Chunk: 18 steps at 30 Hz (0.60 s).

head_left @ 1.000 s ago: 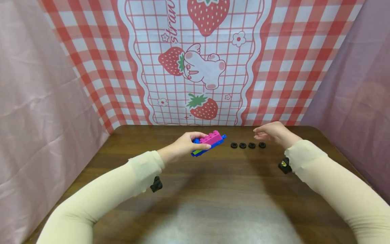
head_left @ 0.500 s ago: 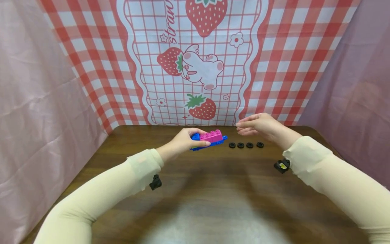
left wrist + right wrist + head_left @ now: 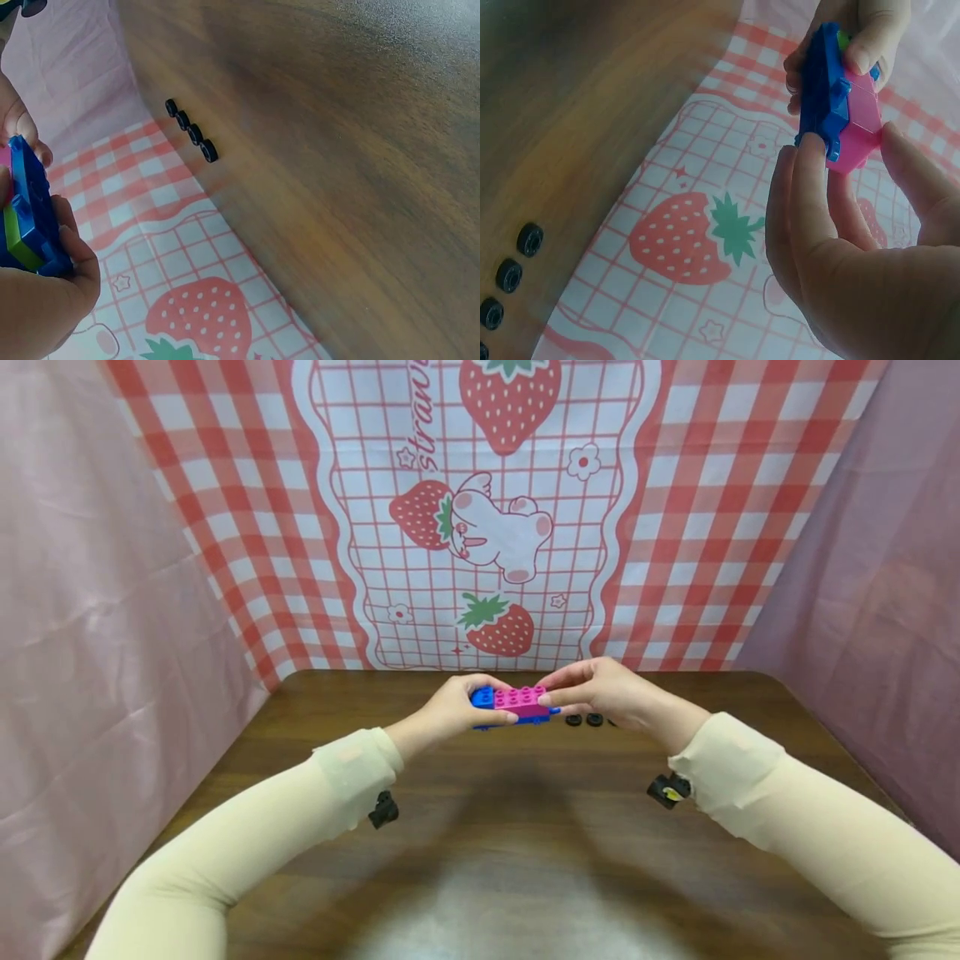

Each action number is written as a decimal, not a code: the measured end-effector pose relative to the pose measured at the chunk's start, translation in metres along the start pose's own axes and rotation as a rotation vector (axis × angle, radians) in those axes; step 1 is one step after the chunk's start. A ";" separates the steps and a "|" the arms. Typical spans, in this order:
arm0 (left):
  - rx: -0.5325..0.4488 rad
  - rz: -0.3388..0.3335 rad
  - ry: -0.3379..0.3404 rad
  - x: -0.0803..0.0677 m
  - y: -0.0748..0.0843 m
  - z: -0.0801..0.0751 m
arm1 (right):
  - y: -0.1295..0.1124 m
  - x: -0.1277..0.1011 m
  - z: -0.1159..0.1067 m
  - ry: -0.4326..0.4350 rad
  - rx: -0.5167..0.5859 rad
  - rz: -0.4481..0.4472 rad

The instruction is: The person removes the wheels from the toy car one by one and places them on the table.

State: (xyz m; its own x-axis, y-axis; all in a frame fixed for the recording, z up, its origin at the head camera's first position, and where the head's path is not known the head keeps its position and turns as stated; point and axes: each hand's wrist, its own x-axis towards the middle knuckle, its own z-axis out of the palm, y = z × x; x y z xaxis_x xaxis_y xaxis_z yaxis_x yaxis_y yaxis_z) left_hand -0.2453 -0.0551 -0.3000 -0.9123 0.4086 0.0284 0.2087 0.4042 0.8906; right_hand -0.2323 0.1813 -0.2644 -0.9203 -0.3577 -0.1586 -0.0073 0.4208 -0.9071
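A toy brick car is held above the table between both hands. It has a blue base with small side pegs, a studded pink brick, a blue brick and a lime green piece. My left hand grips its left end, thumb along the near side and fingers behind. At the other end, my right hand pinches it, with the thumb at the pink brick and fingertips at the base's end. Several black toy wheels lie in a row, partly behind the right hand in the head view.
The brown wooden table spreads out under both arms. A red-and-white checked cloth with strawberries hangs along its back edge. Pink curtains close in the sides. Each wrist wears a small black camera.
My right hand has come left and down from over the wheels and taken hold of the car's right end. The left hand has turned the car more level.
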 end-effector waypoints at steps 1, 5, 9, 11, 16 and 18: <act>0.002 -0.006 -0.001 0.000 0.000 -0.001 | 0.000 0.001 0.001 0.007 -0.009 0.003; 0.016 0.002 -0.016 0.000 0.001 -0.005 | 0.000 0.002 0.002 0.027 -0.012 0.013; 0.022 0.017 -0.009 0.001 0.000 -0.013 | 0.002 0.005 0.001 0.037 -0.009 0.007; 0.020 0.021 -0.009 0.002 -0.002 -0.017 | 0.004 0.006 0.000 0.044 -0.001 0.007; 0.029 0.012 -0.017 0.005 -0.006 -0.026 | 0.013 0.015 0.000 0.056 0.063 0.005; 0.023 0.003 -0.019 0.006 -0.008 -0.029 | 0.017 0.019 0.000 0.059 0.070 -0.008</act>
State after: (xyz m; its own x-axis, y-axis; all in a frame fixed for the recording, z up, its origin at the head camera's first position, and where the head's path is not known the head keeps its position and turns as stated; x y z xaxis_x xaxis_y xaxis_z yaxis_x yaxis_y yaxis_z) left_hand -0.2624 -0.0795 -0.2940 -0.9047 0.4255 0.0223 0.2200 0.4216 0.8797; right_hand -0.2499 0.1816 -0.2824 -0.9416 -0.3107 -0.1298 0.0104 0.3583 -0.9336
